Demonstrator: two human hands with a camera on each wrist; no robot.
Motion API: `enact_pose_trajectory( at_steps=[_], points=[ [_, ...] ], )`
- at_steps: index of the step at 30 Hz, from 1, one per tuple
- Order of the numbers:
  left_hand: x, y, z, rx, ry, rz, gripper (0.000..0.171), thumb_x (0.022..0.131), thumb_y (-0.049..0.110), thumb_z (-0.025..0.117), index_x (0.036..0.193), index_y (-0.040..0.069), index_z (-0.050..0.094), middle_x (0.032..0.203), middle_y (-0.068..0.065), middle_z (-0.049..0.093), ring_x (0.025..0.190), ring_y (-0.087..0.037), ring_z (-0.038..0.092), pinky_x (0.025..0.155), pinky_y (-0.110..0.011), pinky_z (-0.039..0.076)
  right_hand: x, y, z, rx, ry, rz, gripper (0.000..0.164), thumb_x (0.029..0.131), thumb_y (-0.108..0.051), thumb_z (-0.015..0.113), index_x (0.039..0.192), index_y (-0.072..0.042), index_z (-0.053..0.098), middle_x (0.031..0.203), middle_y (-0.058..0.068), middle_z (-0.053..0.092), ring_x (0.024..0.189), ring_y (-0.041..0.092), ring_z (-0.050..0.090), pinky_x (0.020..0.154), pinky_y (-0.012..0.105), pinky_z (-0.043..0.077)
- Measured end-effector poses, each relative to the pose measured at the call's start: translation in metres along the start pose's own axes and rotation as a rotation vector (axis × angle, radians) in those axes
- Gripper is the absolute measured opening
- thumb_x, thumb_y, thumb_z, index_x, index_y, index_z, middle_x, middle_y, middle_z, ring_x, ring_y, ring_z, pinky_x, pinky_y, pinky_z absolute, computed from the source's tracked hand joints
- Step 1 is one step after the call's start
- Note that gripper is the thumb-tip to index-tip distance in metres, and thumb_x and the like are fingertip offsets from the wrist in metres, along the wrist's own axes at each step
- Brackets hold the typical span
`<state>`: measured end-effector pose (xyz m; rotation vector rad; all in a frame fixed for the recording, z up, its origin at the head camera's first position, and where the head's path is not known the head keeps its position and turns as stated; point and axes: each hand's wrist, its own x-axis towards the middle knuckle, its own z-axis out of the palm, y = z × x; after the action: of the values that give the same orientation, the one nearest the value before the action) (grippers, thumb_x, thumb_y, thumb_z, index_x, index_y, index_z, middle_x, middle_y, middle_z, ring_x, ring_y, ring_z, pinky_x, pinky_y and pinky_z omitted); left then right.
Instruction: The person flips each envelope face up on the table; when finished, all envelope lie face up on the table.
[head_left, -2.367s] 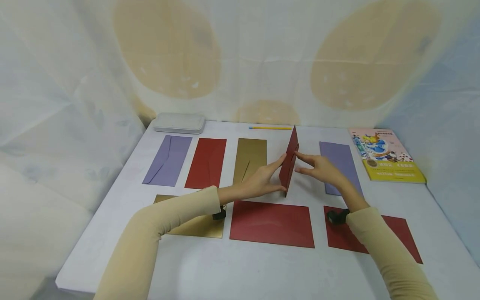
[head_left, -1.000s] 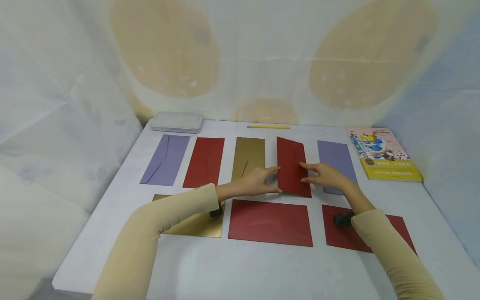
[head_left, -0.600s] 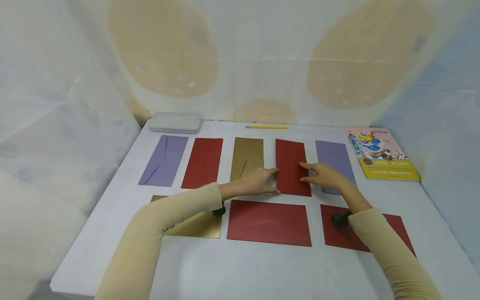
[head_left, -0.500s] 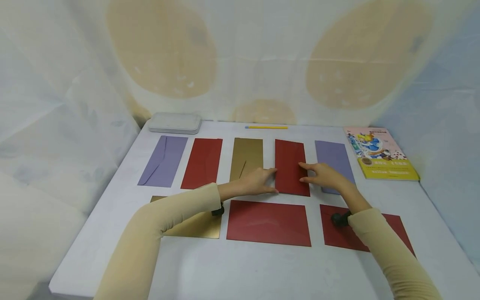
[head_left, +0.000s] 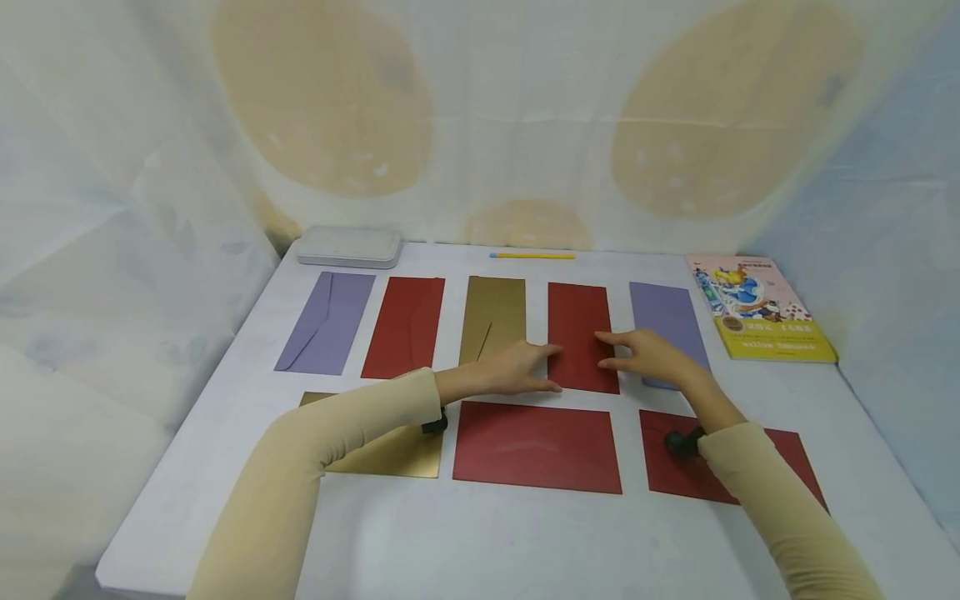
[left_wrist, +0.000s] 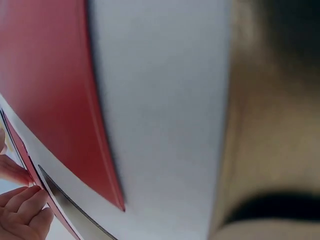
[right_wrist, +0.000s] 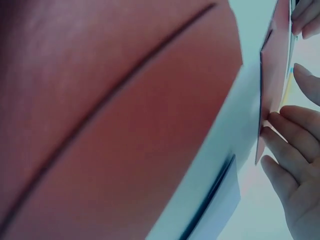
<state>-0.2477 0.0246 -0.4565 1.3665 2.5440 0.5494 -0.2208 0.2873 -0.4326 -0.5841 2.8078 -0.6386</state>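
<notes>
A dark red envelope [head_left: 579, 329] lies flat in the back row, with both hands at its long edges. My left hand [head_left: 510, 369] touches its left edge, the fingers loosely extended and the thumb near the lower corner. On the opposite side, my right hand [head_left: 648, 354] rests its fingertips on the right edge. The right wrist view shows the right hand's fingers [right_wrist: 290, 150] lying against the envelope's border [right_wrist: 275, 70]. Under the left wrist is a gold envelope [head_left: 412, 454]; a red envelope [head_left: 667, 467] lies beneath the right wrist.
Alongside in the back row lie a purple envelope [head_left: 326, 325], a red one [head_left: 405, 325], a gold one [head_left: 495, 308] and another purple one [head_left: 671, 321]. A red envelope [head_left: 536, 450] lies in front. Behind are a grey case [head_left: 348, 246], a pencil [head_left: 532, 256] and a book [head_left: 765, 308].
The dark red envelope, held up on edge between the hands earlier, has been lowered and now lies flat in the row. Both hands came down with it, their fingers slightly loosened.
</notes>
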Motion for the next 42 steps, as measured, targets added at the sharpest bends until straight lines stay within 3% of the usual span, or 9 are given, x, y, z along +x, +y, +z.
enact_pose_trajectory(
  at_steps=[12,15,18,23,28,34,36,38,42],
  points=[
    [0.003,0.001,-0.002,-0.015,0.015,0.037,0.069,0.090,0.038,0.069,0.141,-0.002,0.044,0.126,-0.013,0.062,0.107,-0.014,0.061,0.090,-0.021,0.046,-0.004,0.005,0.000,0.048,0.040,-0.015,0.061,0.090,-0.027,0.070,0.140,0.000,0.048,0.137,0.025,0.049,0.102,0.031,0.055,0.080,0.044,0.043],
    [0.008,0.003,-0.003,-0.007,0.021,0.065,0.070,0.090,0.040,0.067,0.142,0.000,0.044,0.123,-0.012,0.063,0.102,-0.013,0.062,0.087,-0.020,0.046,-0.009,0.007,-0.003,0.060,0.051,0.011,0.062,0.089,-0.026,0.071,0.141,-0.001,0.047,0.138,0.026,0.048,0.092,0.032,0.053,0.077,0.046,0.042],
    [0.014,0.009,-0.004,-0.004,0.004,0.082,0.070,0.091,0.042,0.066,0.143,0.002,0.043,0.121,-0.010,0.064,0.093,-0.011,0.060,0.081,-0.018,0.045,-0.014,0.008,-0.007,0.059,0.058,0.046,0.062,0.089,-0.026,0.070,0.141,-0.001,0.047,0.137,0.027,0.048,0.099,0.036,0.056,0.085,0.054,0.045],
    [0.031,0.021,-0.005,-0.005,-0.027,0.094,0.070,0.091,0.042,0.066,0.146,0.005,0.041,0.117,-0.006,0.066,0.094,-0.006,0.059,0.080,-0.016,0.044,-0.022,0.020,-0.015,0.074,0.031,0.102,0.063,0.092,-0.027,0.067,0.143,0.000,0.043,0.138,0.030,0.045,0.125,0.051,0.041,0.096,0.065,0.035],
    [0.055,0.030,0.001,0.016,-0.033,0.129,0.070,0.091,0.043,0.065,0.145,0.005,0.042,0.099,-0.003,0.068,0.086,-0.005,0.057,0.073,-0.015,0.044,-0.031,0.044,-0.020,0.040,0.031,0.160,0.063,0.094,-0.030,0.064,0.143,0.001,0.042,0.140,0.031,0.042,0.128,0.052,0.037,0.098,0.065,0.033],
    [0.081,0.041,0.008,0.048,-0.051,0.144,0.072,0.091,0.043,0.065,0.147,0.005,0.039,0.072,0.002,0.057,0.067,-0.006,0.046,0.066,-0.016,0.039,-0.041,0.067,-0.022,0.000,0.070,0.202,0.068,0.094,-0.035,0.064,0.142,0.005,0.040,0.140,0.035,0.038,0.127,0.054,0.036,0.098,0.065,0.033],
    [0.088,0.045,0.010,0.042,-0.065,0.141,0.074,0.091,0.042,0.065,0.148,0.004,0.037,0.075,0.001,0.062,0.068,-0.005,0.051,0.068,-0.015,0.041,-0.044,0.072,-0.022,-0.011,0.074,0.223,0.070,0.094,-0.037,0.063,0.143,0.006,0.038,0.140,0.036,0.036,0.126,0.056,0.036,0.097,0.066,0.033],
    [0.095,0.050,0.012,0.051,-0.076,0.134,0.075,0.091,0.043,0.064,0.148,0.004,0.036,0.094,-0.003,0.069,0.078,-0.005,0.057,0.074,-0.013,0.042,-0.047,0.075,-0.022,-0.010,0.078,0.252,0.070,0.094,-0.037,0.062,0.144,0.006,0.037,0.141,0.037,0.035,0.125,0.056,0.035,0.097,0.067,0.032],
    [0.109,0.060,0.014,0.072,-0.094,0.116,0.078,0.091,0.046,0.064,0.149,0.003,0.034,0.129,-0.008,0.061,0.099,-0.007,0.058,0.081,-0.014,0.042,-0.054,0.078,-0.027,-0.017,0.078,0.298,0.073,0.094,-0.041,0.061,0.143,0.007,0.036,0.140,0.038,0.034,0.125,0.058,0.033,0.095,0.069,0.031]
  ],
)
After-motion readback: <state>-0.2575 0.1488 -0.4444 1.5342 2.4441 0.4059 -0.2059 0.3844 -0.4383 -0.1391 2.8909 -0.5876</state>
